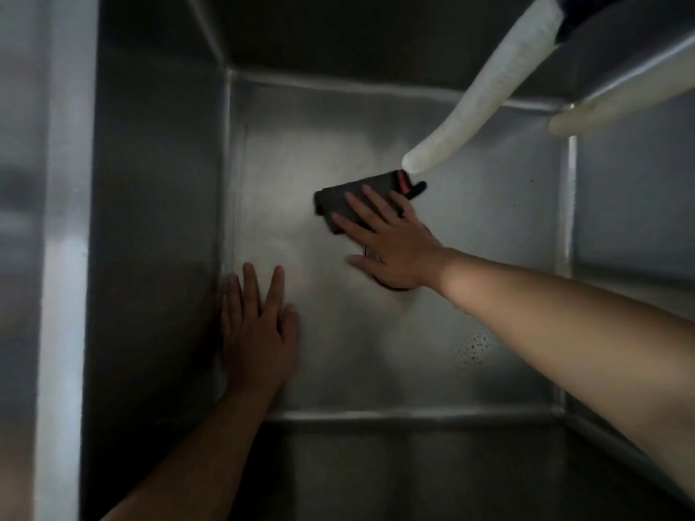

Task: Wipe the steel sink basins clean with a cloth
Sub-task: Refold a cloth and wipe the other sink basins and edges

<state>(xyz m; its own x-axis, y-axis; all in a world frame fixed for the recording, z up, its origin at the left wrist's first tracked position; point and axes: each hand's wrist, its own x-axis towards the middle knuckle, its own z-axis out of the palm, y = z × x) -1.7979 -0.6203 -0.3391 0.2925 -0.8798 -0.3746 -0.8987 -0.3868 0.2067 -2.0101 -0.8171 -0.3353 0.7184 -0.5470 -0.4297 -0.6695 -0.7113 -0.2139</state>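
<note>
A right hand (pixel 391 246), fingers spread flat, presses a dark cloth (pixel 346 204) onto the floor of a steel sink basin (pixel 489 257); the left hand (pixel 259 325) braces open-palmed near the left wall; dark specks (pixel 470 345) likely need firm, overlapping strokes.

Both bare forearms are reaching down and forward, the left from the lower left, the right from the lower right edge of view. Left hand (pixel 259 325) is lying flat, palm down, fingers straight and close together, pointing away from the body. Right hand (pixel 391 246) is pressing palm down with fingers spread and straight, thumb splayed out leftward, wrist extended.
</note>
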